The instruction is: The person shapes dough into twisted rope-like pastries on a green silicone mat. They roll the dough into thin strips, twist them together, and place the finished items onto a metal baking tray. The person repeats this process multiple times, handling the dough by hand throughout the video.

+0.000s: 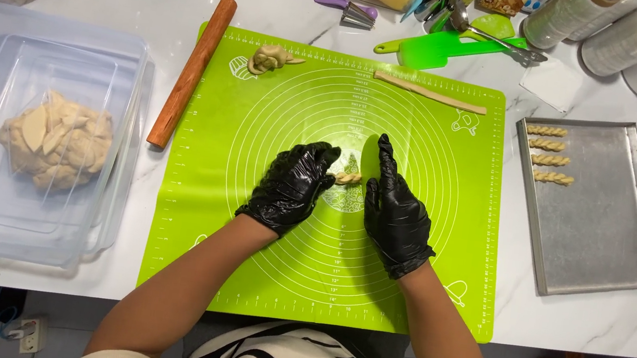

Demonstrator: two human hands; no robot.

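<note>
twisted dough piece (348,179) lies between both hands' fingers (319,163).

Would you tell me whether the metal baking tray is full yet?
Not full: the metal baking tray holds only four twisted dough sticks near its far end.

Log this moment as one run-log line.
left hand: on twisted dough piece | right hand: beside it, edge-on | surface: green mat | tray: four twists
</note>
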